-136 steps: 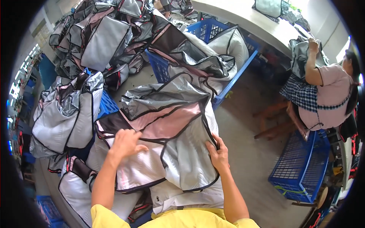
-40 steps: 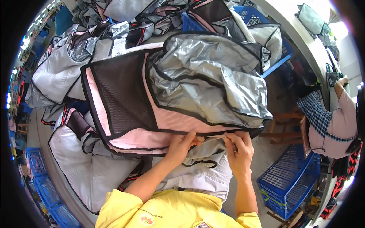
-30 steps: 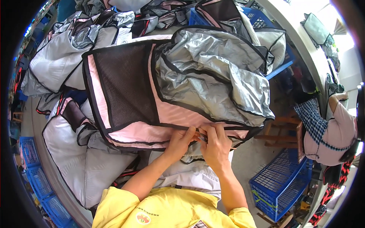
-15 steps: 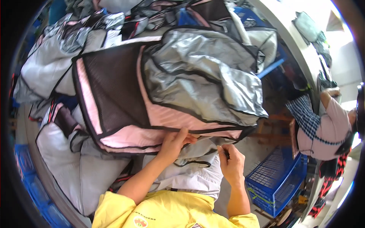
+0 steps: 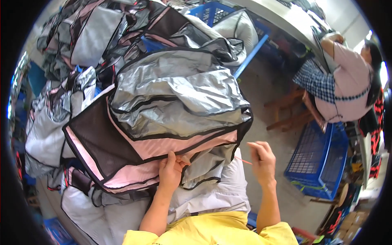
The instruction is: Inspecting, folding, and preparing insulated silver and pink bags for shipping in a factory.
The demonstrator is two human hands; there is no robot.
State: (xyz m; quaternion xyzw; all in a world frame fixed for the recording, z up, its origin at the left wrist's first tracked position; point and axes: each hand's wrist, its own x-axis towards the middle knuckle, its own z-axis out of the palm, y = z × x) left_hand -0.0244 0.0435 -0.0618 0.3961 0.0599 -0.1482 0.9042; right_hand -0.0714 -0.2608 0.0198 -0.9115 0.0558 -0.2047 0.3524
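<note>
A large cover of silver fabric, pink panel and dark mesh with black piping (image 5: 163,118) lies crumpled in front of me. My left hand (image 5: 170,170) pinches its lower pink edge at the black trim. To the right of the cover, my right hand (image 5: 262,159) is raised clear of the cloth, fingers closed on a thin pink strand (image 5: 244,161) that runs back toward the seam.
Several similar silver covers (image 5: 85,36) are heaped at the back and left. Blue wire baskets stand at the back (image 5: 212,10) and the right (image 5: 318,159). Another person (image 5: 343,81) sits on a wooden stool at a long table (image 5: 281,18) on the right.
My hands were together at the cover's lower edge. Now my right hand has drawn away to the right with a thin strand, while the left stays on the edge.
</note>
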